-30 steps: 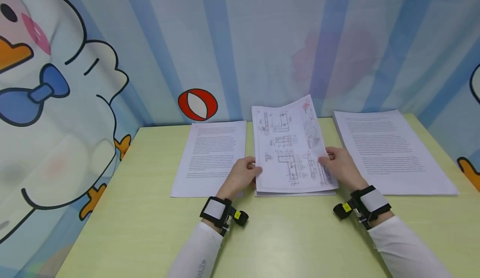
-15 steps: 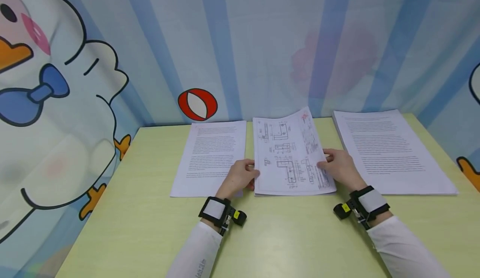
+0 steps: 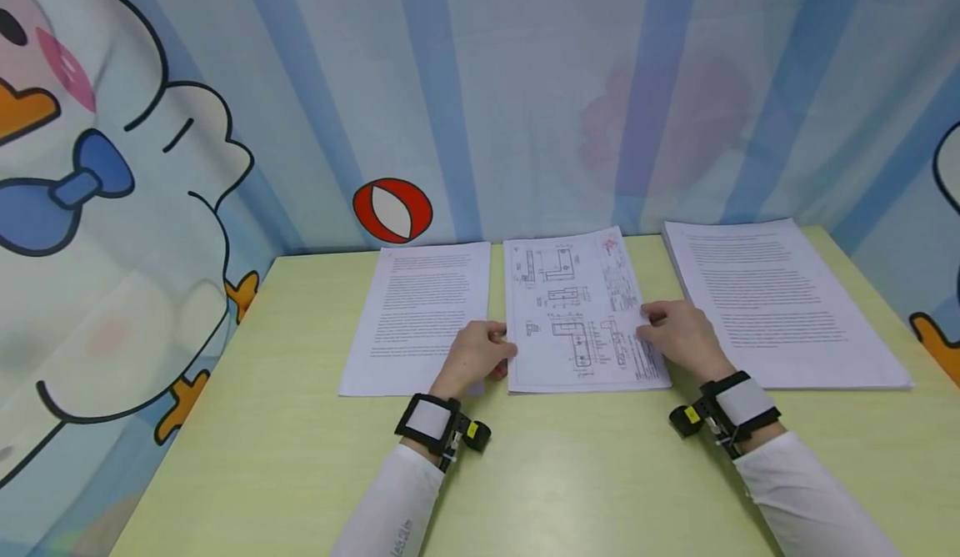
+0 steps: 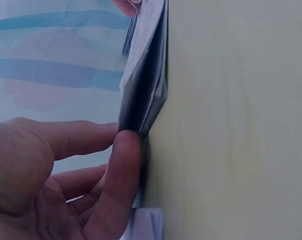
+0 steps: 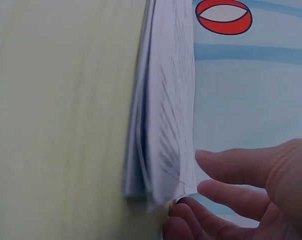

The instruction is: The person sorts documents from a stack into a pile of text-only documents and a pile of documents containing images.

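Observation:
A stack of paper sheets (image 3: 555, 357), its top sheet printed with technical drawings, lies at the middle of the table. My left hand (image 3: 474, 353) is at its left side, and in the left wrist view the thumb and a finger (image 4: 125, 170) meet at the sheets' edge, pinching it. At the opposite side is my right hand (image 3: 681, 336). Its thumb and index finger (image 5: 231, 195) stand apart with their tips against the edge, and nothing shows between them. Both wrist views show a narrow gap between upper and lower sheets.
To the left lies a stack of printed text pages (image 3: 416, 307), partly under my left hand. A thicker stack of text pages (image 3: 772, 290) is on the right. Behind the pale yellow table (image 3: 300, 332) hangs a blue striped curtain (image 3: 525, 82).
The drawing sheets have come down toward the table and now lie nearly flat and squarer on the stack. My right thumb and index finger have spread slightly; both hands stay at the sides.

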Demonstrator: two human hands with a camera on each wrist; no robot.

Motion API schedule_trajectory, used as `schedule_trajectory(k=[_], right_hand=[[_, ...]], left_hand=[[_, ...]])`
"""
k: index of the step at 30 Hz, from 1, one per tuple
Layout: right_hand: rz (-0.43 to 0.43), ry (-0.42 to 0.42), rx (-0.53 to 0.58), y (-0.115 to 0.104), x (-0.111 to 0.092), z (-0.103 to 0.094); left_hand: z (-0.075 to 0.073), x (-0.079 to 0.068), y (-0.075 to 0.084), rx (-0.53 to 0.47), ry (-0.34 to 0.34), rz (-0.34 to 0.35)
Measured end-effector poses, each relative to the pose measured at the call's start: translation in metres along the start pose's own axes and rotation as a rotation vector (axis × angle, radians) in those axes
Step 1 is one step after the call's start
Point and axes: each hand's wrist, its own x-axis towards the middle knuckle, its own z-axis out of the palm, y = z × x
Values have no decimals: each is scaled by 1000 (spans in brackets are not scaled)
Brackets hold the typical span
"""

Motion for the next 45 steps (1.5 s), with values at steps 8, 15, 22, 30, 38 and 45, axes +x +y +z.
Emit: schedule_trajectory(k=[8,15,22,30,38,45], right_hand=[[-30,-8,-67,-4,-3,-7],[-137,77,-47,-6,-5,-20],[-243,178,-26,-4,-6,-41],[-279,219,-68,10,-7,-63],[-213,195,-82,30,-8,-84],[-132,181,-95,53,-7,-100]], left_hand=[[0,0,5,116,86,43],[4,0,21,47,124,106],[16,2,44,-25,95,231],[38,2,74,93,18,428],[64,5,100,166,-46,480],[83,15,112,118,-139,433]])
